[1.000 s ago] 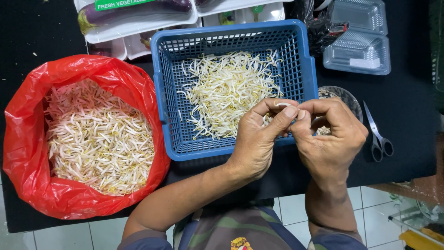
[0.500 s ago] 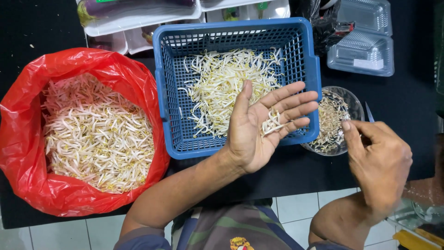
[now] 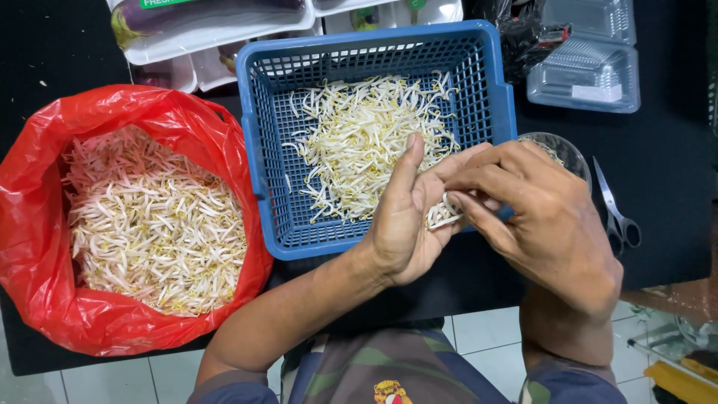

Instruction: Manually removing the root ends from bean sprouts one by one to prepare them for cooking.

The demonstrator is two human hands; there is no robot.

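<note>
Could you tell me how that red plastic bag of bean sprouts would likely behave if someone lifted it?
The red plastic bag looks thin and crinkled, so it would probably sag. Filled with bean sprouts, it is likely light. Its open mouth could spill.

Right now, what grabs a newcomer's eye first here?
The red plastic bag at left, heaped with pale bean sprouts. Next the blue mesh basket at centre, holding a thinner layer of sprouts. In front of it, the left hand cups a few sprouts while the right hand picks at them.

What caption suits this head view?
Right hand picks bean sprouts from left hand over a blue basket.
</note>
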